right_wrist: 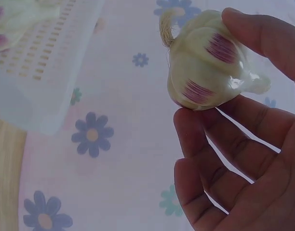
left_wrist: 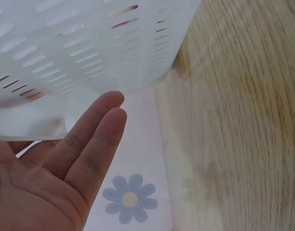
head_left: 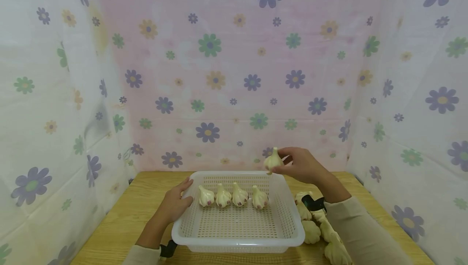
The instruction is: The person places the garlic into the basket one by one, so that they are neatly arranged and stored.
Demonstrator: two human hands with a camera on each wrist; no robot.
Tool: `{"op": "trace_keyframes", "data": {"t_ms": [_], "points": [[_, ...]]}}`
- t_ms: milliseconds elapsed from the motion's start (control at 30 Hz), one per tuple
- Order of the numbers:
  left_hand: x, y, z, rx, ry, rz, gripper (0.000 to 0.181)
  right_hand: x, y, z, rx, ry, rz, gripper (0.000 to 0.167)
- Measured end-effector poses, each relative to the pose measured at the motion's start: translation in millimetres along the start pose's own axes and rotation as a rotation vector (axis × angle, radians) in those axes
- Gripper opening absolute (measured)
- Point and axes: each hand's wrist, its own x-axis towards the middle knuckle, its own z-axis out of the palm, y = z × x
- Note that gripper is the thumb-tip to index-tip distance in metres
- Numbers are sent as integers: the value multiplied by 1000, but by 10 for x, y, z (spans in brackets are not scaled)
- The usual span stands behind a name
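Observation:
My right hand point(head_left: 301, 165) pinches a garlic bulb point(head_left: 273, 162) between thumb and fingertips, lifted above the back right corner of a white plastic basket point(head_left: 237, 242). The right wrist view shows this bulb point(right_wrist: 205, 62) up close: glossy and cream, with purple streaks and a tuft of dry roots. My left hand point(head_left: 176, 202) rests on the basket's left rim. In the left wrist view, two fairly straight fingers point(left_wrist: 97, 144) extend by the basket's wall; the rim partly hides the others. Several garlic bulbs point(head_left: 240, 194) sit in a row inside the basket, towards its back.
More bulbs point(head_left: 310, 231) lie on the wooden table point(head_left: 126, 216) right of the basket, partly covered by the right forearm. Flower-patterned cloth point(head_left: 234, 94) walls in the table at the back and both sides. A black strap point(head_left: 313, 203) circles the right wrist.

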Motion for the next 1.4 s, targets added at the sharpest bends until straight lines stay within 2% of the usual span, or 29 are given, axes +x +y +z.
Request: {"op": "trace_keyframes", "data": {"t_ms": [167,467,667,967,1167,1400], "points": [[7,-12,5,7,5,6,66,37,-127,94,-19,-19,-56,59],[1,-10,-2,13,6,25,66,161,-272,331,7,-93,-94,60],[-12,8,-10,16,8,21,66,265,-337,536,-30,-136,-142,60],[-11,12,-1,13,0,6,67,353,-458,813,30,-207,-130,58],[-12,26,2,20,4,11,67,446,-481,984,60,-255,-131,38],[-17,23,-4,21,7,8,68,534,-505,1159,76,-309,-111,48]]}}
